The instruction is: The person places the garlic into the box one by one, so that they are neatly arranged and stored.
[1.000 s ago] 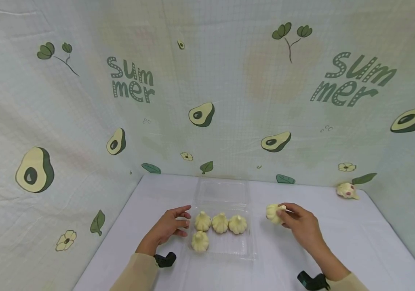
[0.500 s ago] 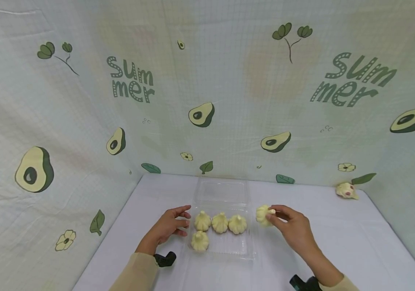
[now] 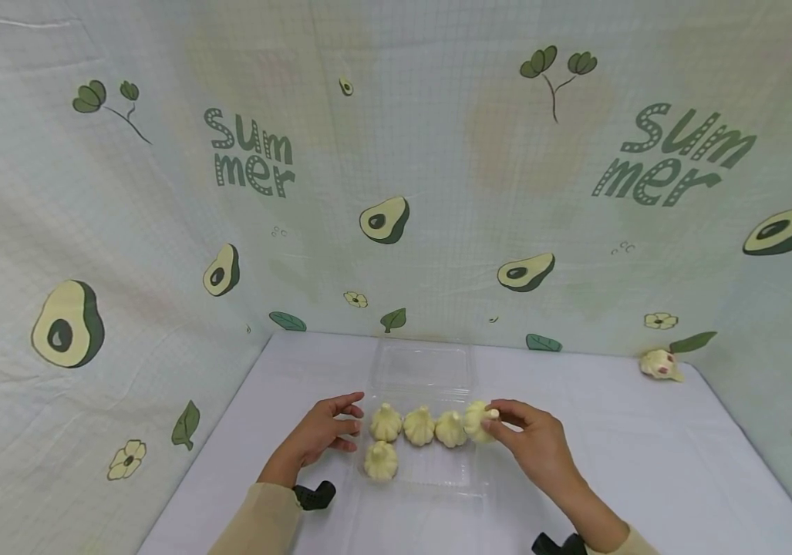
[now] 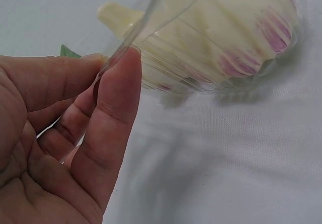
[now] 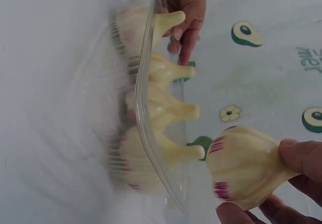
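A clear plastic clamshell box [image 3: 437, 482] lies with its lid [image 3: 423, 366] folded back. Several pale garlic bulbs sit inside: three in a back row, among them a middle bulb [image 3: 419, 426], and one front-left bulb [image 3: 382, 461]. My left hand [image 3: 329, 428] pinches the box's left rim between thumb and finger, as the left wrist view shows. My right hand [image 3: 534, 443] holds another garlic bulb [image 5: 246, 168] near its stem, over the right side of the box. Purple streaks mark the bulbs in both wrist views.
A white cloth-covered table [image 3: 611, 478] carries the box. At its far right corner lies a pale lump with pinkish-red patches [image 3: 662, 364]. A printed curtain [image 3: 437, 154] hangs behind and at the sides.
My right hand has moved left with the garlic bulb, from beside the box to above its right edge. The left hand has stayed at the left rim.
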`<state>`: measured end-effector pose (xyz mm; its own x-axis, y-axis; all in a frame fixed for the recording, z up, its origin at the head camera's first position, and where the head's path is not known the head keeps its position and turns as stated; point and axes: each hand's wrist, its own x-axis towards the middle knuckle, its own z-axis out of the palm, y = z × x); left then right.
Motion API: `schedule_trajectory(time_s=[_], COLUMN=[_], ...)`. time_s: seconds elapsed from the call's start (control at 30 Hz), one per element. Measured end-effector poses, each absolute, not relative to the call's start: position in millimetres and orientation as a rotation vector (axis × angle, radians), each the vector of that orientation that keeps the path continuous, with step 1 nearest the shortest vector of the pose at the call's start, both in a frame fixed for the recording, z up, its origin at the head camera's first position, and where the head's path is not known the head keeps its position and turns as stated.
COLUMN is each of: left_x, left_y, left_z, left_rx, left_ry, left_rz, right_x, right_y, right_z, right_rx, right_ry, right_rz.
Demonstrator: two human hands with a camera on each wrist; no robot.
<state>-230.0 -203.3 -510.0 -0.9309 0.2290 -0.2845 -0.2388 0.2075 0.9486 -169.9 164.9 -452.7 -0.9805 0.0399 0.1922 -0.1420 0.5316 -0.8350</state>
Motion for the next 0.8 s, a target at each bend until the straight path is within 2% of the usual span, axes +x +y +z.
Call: schedule_trajectory(time_s=[0.4,0.8], left_x=[-232,-232], left_y=[-205,-205], left_z=[-515,-514], left_rx=[0.0,-0.01], left_ry=[2.123,2.106], left_rz=[1.774,1.791], right_x=[-162,-166], right_y=[123,98], right_z=[-467,-491], right_rx=[0.154,0.42], right_ry=[-2.603,-2.74], right_rz=[1.617,1.531])
